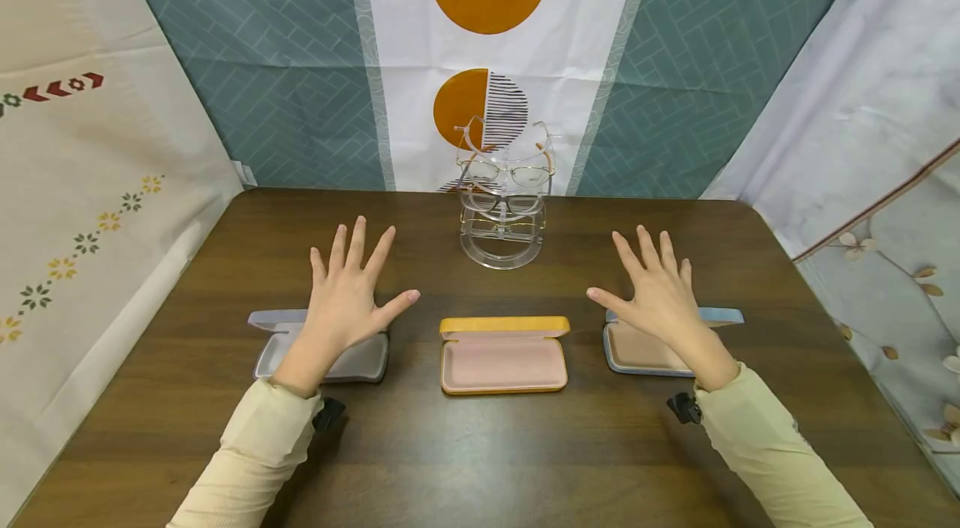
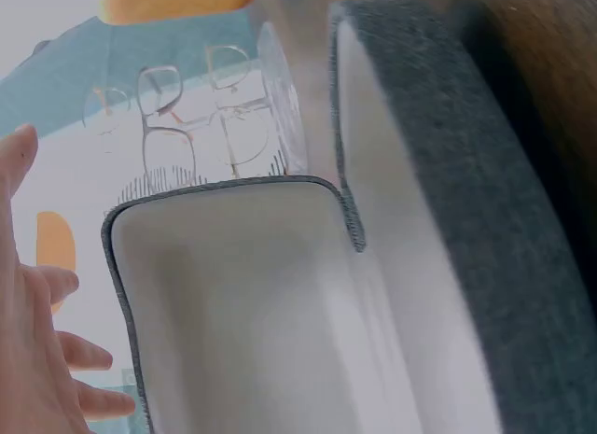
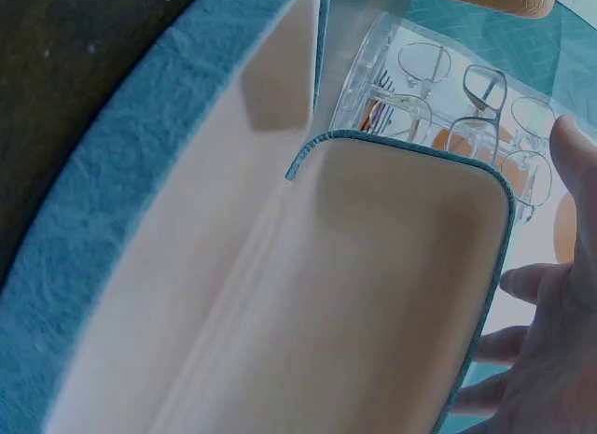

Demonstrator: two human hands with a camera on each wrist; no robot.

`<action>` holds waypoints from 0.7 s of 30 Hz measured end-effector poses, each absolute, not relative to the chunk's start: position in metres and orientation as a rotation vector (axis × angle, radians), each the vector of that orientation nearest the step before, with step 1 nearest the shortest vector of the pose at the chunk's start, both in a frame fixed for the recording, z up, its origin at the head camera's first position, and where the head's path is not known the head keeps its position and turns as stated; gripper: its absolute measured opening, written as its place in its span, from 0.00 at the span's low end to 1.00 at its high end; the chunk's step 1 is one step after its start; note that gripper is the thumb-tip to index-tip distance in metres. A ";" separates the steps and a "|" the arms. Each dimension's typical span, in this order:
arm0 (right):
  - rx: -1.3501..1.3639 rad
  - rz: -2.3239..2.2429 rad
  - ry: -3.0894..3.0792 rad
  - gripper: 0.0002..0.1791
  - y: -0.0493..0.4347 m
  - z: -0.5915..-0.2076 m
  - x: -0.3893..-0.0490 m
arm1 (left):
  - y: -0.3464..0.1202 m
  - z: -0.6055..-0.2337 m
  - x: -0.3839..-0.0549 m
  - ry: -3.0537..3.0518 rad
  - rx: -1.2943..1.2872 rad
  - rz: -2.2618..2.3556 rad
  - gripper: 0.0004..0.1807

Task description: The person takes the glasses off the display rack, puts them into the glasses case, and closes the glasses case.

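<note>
Fingers spread, my left hand [image 1: 343, 301] hovers above a grey glasses case [image 1: 358, 361] whose lid stands up. My right hand [image 1: 660, 299], also spread and holding nothing, is over a blue glasses case [image 1: 637, 349] with a beige lining. Midway between the hands lies a yellow glasses case [image 1: 504, 366], raised lid at the back and pink inside. Behind it a clear display stand [image 1: 501, 261] carries several pairs of glasses [image 1: 529, 176] in tiers. Each wrist view shows the lined inside of the nearby case, the grey one [image 2: 252, 285] and the blue one [image 3: 392, 266].
All of this is on a dark brown wooden table [image 1: 495, 461]. A teal and white patterned cloth [image 1: 285, 78] hangs behind the table. Pale printed cloths hang at the left [image 1: 90, 203] and right [image 1: 885, 178] sides.
</note>
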State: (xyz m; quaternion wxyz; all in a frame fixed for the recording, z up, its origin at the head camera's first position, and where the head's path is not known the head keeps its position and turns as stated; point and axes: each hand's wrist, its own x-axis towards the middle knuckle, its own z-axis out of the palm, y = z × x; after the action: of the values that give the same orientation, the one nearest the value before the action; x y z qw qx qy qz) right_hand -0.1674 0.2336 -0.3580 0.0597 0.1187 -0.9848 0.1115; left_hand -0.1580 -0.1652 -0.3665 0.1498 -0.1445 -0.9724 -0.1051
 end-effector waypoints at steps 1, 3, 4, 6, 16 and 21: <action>0.361 0.334 -2.982 0.51 0.234 -0.358 -0.167 | -0.165 -0.366 -0.159 -2.792 -0.418 -0.302 0.48; 0.365 0.332 -2.977 0.51 0.234 -0.357 -0.168 | -0.165 -0.365 -0.159 -2.787 -0.422 -0.309 0.48; 0.369 0.331 -2.974 0.51 0.234 -0.356 -0.168 | -0.165 -0.364 -0.160 -2.784 -0.424 -0.315 0.48; 0.374 0.335 -2.970 0.51 0.234 -0.354 -0.168 | -0.164 -0.363 -0.161 -2.781 -0.433 -0.339 0.48; 0.386 0.391 -2.963 0.52 0.233 -0.346 -0.172 | -0.164 -0.359 -0.166 -2.797 -0.449 -0.497 0.46; 0.389 0.513 -2.986 0.52 0.230 -0.340 -0.176 | -0.163 -0.357 -0.170 -2.775 -0.449 -0.605 0.42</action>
State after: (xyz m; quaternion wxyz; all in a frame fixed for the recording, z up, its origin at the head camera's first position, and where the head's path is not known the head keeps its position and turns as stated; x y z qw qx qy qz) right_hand -0.1758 0.2301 -0.3399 0.0435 0.1272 -0.9766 0.1676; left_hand -0.1696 -0.1633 -0.3574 0.1327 -0.1546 -0.9566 -0.2085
